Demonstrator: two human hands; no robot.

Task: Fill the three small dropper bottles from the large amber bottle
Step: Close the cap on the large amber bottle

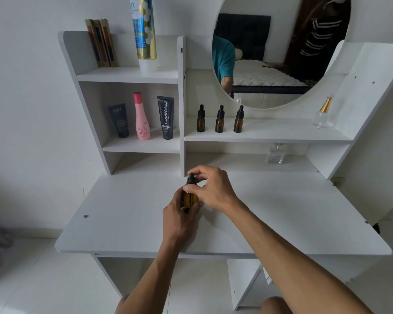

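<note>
Over the table: I've got the large amber bottle [190, 198] lifted up around the middle of the white table [127, 223], tilted a bit toward me.
Left grip: my left hand [179, 219] is wrapped round the amber body from below, fingers curled on it.
Right grip: my right hand [210, 189] is pinching the black dropper cap [190, 179] at the collar, thumb and fingers curled around it. Can't tell if the cap is loose or tight.
Small bottles: three small dropper bottles [219, 119] stand upright in a row on the shelf [281, 134] under the round mirror [279, 51], close together but apart, caps on.
Same shelf, far right: clear perfume bottle with a gold neck [322, 112].
Under that shelf: another clear glass bottle [275, 154], back of the table.
Left cubby: dark Kahf tube [119, 120], pink bottle [141, 116], black Glad2Glow tube [166, 117].
Top left shelf: tall blue-and-gold tube [144, 32] and some slim boxes [102, 43].
</note>
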